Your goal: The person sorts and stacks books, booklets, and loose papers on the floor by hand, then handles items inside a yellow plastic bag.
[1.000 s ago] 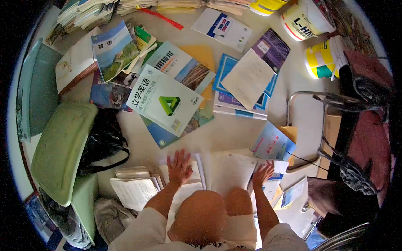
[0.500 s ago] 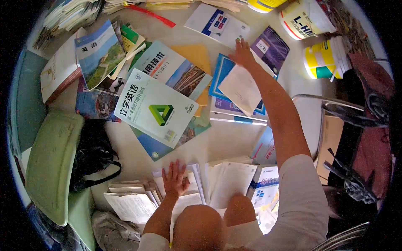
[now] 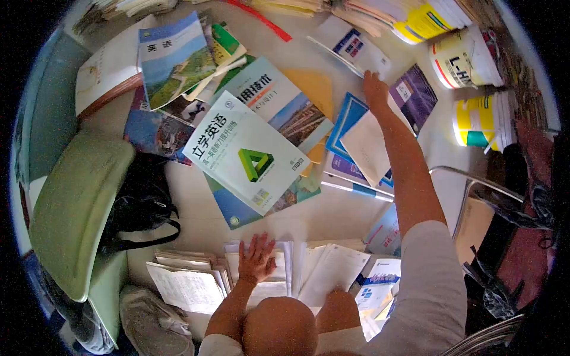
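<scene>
Since the near corner of the white booklet with a blue cover panel [image 3: 374,58] sits at the right hand [image 3: 376,94] fingertips, a flat pinch near that corner looks best; contact should be kept off the purple-covered book [image 3: 423,102] right of the grip and the blue-bordered book [image 3: 342,123] on its near left. Right arm is extended forward, palm down, fingers bunched fairly narrow; whether the booklet is actually pinched can't be told. Left hand [image 3: 256,264] is spread wide, palm down, over white papers [image 3: 285,250], nothing visibly gripped.
</scene>
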Tool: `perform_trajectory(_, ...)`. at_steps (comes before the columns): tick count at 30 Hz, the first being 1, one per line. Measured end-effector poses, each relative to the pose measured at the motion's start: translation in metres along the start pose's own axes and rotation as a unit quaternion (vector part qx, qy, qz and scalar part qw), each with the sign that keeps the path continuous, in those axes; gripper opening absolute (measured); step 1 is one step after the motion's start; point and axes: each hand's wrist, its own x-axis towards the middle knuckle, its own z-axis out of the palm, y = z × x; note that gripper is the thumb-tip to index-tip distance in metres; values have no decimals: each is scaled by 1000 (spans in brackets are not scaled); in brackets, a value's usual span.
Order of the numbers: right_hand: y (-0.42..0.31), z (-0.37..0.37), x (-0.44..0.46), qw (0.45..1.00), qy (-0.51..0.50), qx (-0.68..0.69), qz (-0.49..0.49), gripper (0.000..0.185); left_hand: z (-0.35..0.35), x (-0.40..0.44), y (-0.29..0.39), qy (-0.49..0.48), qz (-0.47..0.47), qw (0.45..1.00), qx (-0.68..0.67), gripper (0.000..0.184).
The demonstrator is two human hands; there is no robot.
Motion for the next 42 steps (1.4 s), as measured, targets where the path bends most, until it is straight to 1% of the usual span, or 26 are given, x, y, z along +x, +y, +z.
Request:
perform_trajectory(3,-2,-30,3,997,-25,69,18,32,10,-4,-4,23,17,999,25,72)
perform_trajectory(5,-10,-69,6,994,-29,96,53,31,7,-7,-2,36,14,999,10,72)
perform_trajectory(7,-5,-89,6,973,109,198,36,26,5,-5,-4,45,19,999,-6,72)
perform_trajectory(8,0,-101,0,975,107,192,37,26,5,-5,-5,47,18,999,-6,71)
perform_trajectory(10,6,-129,-18,930,186,306,82,24,-2,-3,-1,49,22,998,-10,72)
perform_trajectory(11,4,-148,-33,931,190,300,86,24,-4,-3,-1,52,30,998,-11,72)
perform_trajectory(12,1,-169,-62,877,176,432,117,25,-4,-6,1,37,24,999,-5,73)
perform_trajectory(15,-16,-250,-152,644,93,728,216,27,-5,-5,2,28,33,999,4,72)
perform_trajectory(17,-10,-254,-210,622,26,722,302,30,-3,-6,2,30,50,998,8,71)
perform_trajectory(19,-17,-270,-275,617,65,727,295,35,5,-8,1,87,52,995,11,69)
perform_trajectory(20,-14,-286,-309,665,44,690,282,38,3,-9,2,75,50,996,9,69)
perform_trajectory(21,-16,-303,-341,661,41,690,291,37,2,-13,5,61,70,996,9,69)
perform_trajectory(23,2,-317,-410,774,-6,569,278,37,-5,-13,7,115,73,991,-1,68)
perform_trajectory(25,13,-339,-478,860,-4,432,271,36,-15,-8,17,135,85,987,-15,65)
perform_trajectory(26,16,-353,-511,777,-35,536,328,35,-5,-9,16,109,75,991,-10,64)
perform_trajectory(27,23,-357,-537,857,42,452,245,34,-3,-15,9,86,53,995,2,63)
perform_trajectory(28,38,-355,-570,885,49,417,201,36,-8,-19,10,146,81,986,-5,62)
perform_trajectory(30,50,-367,-598,877,48,426,215,36,10,-16,3,83,54,995,26,64)
perform_trajectory(31,56,-374,-613,874,47,430,223,37,23,-17,-5,94,69,993,35,67)
perform_trajectory(32,64,-378,-625,865,-5,433,253,39,10,-20,1,125,86,988,8,67)
perform_trajectory(33,74,-376,-637,857,-60,429,281,41,7,-20,3,107,82,990,36,65)
perform_trajectory(35,64,-394,-625,801,-71,520,288,43,11,-22,4,130,83,987,38,62)
perform_trajectory(37,61,-380,-631,812,-54,520,257,46,7,-20,7,139,77,986,47,62)
perform_trajectory(39,55,-357,-644,716,-14,645,266,51,9,-29,9,139,78,986,53,62)
perform_trajectory(40,50,-344,-654,710,-11,653,265,51,12,-29,10,153,88,982,61,62)
perform_trajectory(42,37,-318,-670,541,19,776,323,56,14,-25,15,173,100,977,78,62)
